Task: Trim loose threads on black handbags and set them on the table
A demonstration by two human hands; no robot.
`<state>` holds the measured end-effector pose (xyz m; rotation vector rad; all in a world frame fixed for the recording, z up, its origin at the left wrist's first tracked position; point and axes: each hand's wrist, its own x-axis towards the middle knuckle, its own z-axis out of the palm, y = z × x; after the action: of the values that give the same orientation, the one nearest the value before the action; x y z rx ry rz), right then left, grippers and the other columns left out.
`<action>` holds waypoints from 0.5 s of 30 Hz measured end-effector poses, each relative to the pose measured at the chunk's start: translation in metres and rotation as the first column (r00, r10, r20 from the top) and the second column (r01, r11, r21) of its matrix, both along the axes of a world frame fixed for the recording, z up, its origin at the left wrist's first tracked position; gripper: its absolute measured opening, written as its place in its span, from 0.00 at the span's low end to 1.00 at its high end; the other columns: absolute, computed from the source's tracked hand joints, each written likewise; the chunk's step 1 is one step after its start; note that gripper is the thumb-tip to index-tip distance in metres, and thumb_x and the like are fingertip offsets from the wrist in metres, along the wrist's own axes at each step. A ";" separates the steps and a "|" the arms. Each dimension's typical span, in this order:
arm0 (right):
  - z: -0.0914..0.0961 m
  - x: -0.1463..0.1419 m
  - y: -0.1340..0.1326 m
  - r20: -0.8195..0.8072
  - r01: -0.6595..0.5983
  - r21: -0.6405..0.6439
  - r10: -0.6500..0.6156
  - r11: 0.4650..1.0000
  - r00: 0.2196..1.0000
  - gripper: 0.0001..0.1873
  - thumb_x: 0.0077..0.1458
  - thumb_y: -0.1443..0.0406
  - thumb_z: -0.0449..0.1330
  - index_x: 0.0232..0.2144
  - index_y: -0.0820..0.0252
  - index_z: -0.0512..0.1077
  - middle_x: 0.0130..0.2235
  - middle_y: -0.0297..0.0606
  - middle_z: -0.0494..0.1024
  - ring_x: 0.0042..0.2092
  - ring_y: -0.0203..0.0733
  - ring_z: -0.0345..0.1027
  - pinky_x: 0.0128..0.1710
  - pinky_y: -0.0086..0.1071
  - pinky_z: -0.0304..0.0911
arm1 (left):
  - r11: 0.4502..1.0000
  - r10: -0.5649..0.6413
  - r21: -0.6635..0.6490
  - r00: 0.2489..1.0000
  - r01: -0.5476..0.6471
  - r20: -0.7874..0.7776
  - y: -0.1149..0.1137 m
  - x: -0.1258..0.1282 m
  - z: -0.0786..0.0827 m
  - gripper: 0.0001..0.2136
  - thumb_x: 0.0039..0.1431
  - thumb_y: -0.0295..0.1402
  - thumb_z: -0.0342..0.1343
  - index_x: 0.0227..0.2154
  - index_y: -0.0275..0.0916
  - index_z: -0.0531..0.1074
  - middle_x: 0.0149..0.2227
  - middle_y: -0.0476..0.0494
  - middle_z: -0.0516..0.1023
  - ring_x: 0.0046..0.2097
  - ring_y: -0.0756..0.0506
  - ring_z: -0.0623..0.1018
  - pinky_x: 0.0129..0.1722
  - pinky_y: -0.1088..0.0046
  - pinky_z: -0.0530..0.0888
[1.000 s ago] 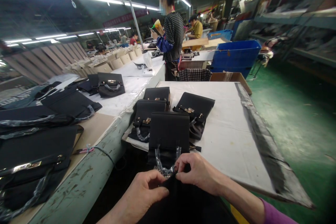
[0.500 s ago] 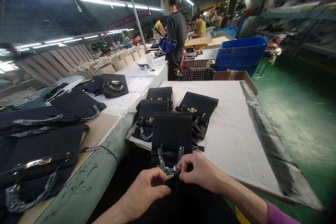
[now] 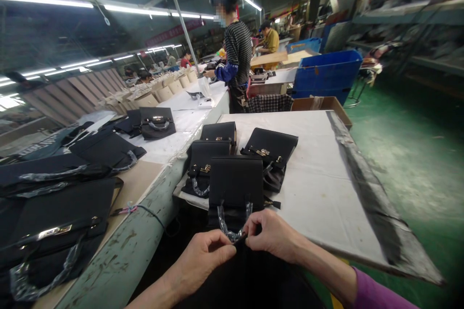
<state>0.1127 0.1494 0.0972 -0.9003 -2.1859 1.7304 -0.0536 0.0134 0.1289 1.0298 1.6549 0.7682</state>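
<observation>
A black handbag (image 3: 236, 181) lies at the near edge of the white table, its flap facing up. Its handle (image 3: 225, 224), wrapped in clear plastic, points toward me. At the handle's near end my left hand (image 3: 206, 256) pinches with thumb and index finger close together. My right hand (image 3: 266, 234) is closed beside it, its fingertips on a small black strip (image 3: 239, 240) at the handle. Whether the strip belongs to the bag I cannot tell. Behind lie more black handbags with gold clasps, one (image 3: 270, 149) to the right and another (image 3: 208, 157) to the left.
On the left bench (image 3: 145, 217) lie several larger black bags (image 3: 68, 207) with wrapped handles. A co-worker in a striped top (image 3: 237, 48) stands beyond the white table (image 3: 319, 188). Blue bins (image 3: 322, 75) and a cardboard box (image 3: 322, 104) are behind it.
Both hands stay at the handle and the fingertips have drawn slightly closer together. Checked cloth seen between them before is now hidden. The co-worker's raised arms have come down toward the bench.
</observation>
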 end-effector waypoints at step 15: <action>-0.002 0.000 -0.002 -0.058 0.038 0.044 -0.036 0.998 0.998 0.17 0.34 0.74 0.60 0.22 0.55 0.55 0.29 0.30 0.80 0.32 0.38 0.72 0.26 0.24 0.57 | 0.992 -0.105 0.022 0.930 0.121 -0.352 0.022 0.013 0.007 0.06 0.54 0.35 0.56 0.26 0.38 0.74 0.25 0.52 0.73 0.29 0.48 0.70 0.29 0.74 0.62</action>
<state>0.1128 0.1476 0.0952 -0.8641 -2.1498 1.6619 -0.0409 0.0349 0.1357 1.3412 1.8642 0.5685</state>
